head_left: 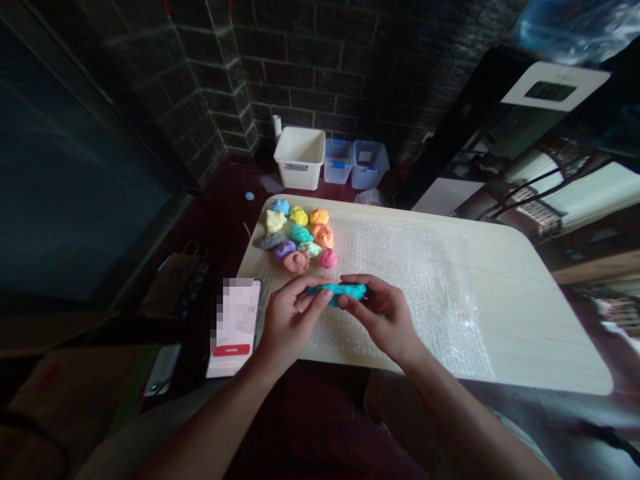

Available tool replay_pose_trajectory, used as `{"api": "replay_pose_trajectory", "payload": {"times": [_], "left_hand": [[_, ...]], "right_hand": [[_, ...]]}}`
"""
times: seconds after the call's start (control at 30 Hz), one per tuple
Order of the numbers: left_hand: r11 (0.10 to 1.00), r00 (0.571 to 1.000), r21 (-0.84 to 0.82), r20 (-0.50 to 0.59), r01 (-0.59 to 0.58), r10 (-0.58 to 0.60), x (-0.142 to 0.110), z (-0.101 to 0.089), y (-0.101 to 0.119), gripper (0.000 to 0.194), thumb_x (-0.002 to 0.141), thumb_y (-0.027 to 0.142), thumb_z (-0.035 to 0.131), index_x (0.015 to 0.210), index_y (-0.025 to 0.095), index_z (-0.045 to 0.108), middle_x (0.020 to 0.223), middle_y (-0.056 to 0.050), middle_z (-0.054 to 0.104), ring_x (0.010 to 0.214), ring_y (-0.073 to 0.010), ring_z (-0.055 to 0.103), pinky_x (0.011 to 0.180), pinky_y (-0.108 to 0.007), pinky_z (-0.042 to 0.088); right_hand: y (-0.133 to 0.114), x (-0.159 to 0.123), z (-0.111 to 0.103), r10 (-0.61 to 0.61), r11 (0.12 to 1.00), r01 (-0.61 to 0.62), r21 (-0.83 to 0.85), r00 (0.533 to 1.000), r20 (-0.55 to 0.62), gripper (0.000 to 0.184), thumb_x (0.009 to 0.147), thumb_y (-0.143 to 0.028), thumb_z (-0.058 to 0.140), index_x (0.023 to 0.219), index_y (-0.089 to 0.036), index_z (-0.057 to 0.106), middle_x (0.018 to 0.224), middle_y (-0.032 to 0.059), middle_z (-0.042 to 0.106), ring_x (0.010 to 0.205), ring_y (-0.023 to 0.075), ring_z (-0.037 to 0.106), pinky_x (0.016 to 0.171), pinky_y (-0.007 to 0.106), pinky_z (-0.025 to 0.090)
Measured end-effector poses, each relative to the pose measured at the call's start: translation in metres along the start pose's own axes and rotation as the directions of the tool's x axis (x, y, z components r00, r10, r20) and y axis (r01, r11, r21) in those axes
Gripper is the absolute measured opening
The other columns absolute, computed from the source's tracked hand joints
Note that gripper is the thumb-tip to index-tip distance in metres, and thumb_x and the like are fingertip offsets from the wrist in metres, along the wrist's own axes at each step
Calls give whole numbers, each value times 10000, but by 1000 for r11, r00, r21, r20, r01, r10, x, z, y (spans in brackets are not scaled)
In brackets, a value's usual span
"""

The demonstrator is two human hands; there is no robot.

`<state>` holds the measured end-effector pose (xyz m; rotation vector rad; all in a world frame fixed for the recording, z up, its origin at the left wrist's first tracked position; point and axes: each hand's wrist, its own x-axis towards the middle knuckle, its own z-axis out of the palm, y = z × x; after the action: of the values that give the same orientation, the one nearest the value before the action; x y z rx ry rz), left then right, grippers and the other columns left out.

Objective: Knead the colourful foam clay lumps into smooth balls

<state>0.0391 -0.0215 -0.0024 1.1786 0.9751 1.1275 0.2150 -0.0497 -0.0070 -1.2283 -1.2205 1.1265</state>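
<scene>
Both hands pinch one flattened teal lump of clay (337, 291) just above the near edge of a pale wooden table (525, 300). My left hand (290, 320) grips its left end with thumb and fingers closed. My right hand (383, 317) holds the right end the same way. A sheet of bubble wrap (430, 287) lies on the table under the hands. Behind them, at the table's far left, sits a cluster of several coloured clay lumps (300, 237) in yellow, orange, blue, purple, pink and green.
A phone (235, 327) with a lit screen lies at the table's near left corner. On the floor beyond the table stand a white bin (300, 157) and two clear storage boxes (356, 163). A paper bag (173, 277) sits left of the table. A brick wall rises behind.
</scene>
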Motion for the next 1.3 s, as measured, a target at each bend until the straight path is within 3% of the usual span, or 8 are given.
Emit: {"api": "replay_pose_trajectory", "payload": {"times": [0.13,0.23,0.33,0.57,0.77,1.0,1.2,1.3], "left_hand": [[851,975,-496,-39,172,-220,-2,12,0,384,887,401,793,1237,262,718,1317,-61,716,1232,-240,652,1023,-357,542],[595,891,-703,123,390,-438,-3,16,8,485,940,588,647,1229,208,730,1279,-114,732,1173,-278,683,970,-395,568],[487,837,-730,213,479,-505,-1,12,19,646,980,679,494,1333,178,698,1261,-154,749,1139,-318,714,946,-443,582],[361,756,-699,402,618,-516,-6,12,11,720,948,749,491,1301,163,716,1120,-161,796,1089,-354,744,902,-485,596],[354,750,-684,449,638,-486,-26,32,-7,800,948,785,430,1350,146,694,1295,-177,750,1350,-385,610,1123,-522,465],[360,756,-689,434,629,-490,-38,32,2,901,953,827,329,1474,145,605,1476,-173,645,1496,-379,465,1256,-521,291],[363,787,-724,406,587,-464,-42,27,5,817,976,782,363,1554,227,520,1501,-115,623,1480,-362,482,1247,-513,303],[329,760,-710,448,623,-471,-40,22,3,796,978,769,375,1525,215,543,1449,-134,651,1423,-372,535,1209,-529,349]], "right_hand": [[-1,-4,6,-375,883,314,-350,919,-123,193,945,-219,758,1134,-247,777,1091,74,777,993,229,751,866,392,646],[-2,-13,18,-548,687,516,-512,830,102,362,964,-176,722,1321,-238,717,1270,129,731,1160,267,719,987,451,625],[-7,-21,26,-534,652,615,-444,788,307,448,949,-223,710,1394,-187,668,1340,176,690,1223,318,686,1013,506,611],[-21,-23,17,-421,785,382,-487,907,33,524,1051,-341,499,1563,-228,491,1533,152,535,1404,343,545,1096,560,551],[-5,-28,39,-316,694,411,-591,912,262,748,1057,-439,454,1695,-151,191,1736,182,270,1601,394,258,1252,677,321],[-5,-34,47,-294,743,387,-546,922,254,803,1031,-592,407,1679,-145,246,1733,183,277,1595,413,258,1256,678,295],[-11,-35,58,-313,766,378,-519,926,213,897,996,-714,375,1674,-144,236,1665,208,310,1557,428,281,1243,677,284],[-13,-34,59,-290,789,367,-493,929,228,879,1006,-704,373,1674,-151,232,1644,209,328,1530,419,315,1231,665,296]]}}
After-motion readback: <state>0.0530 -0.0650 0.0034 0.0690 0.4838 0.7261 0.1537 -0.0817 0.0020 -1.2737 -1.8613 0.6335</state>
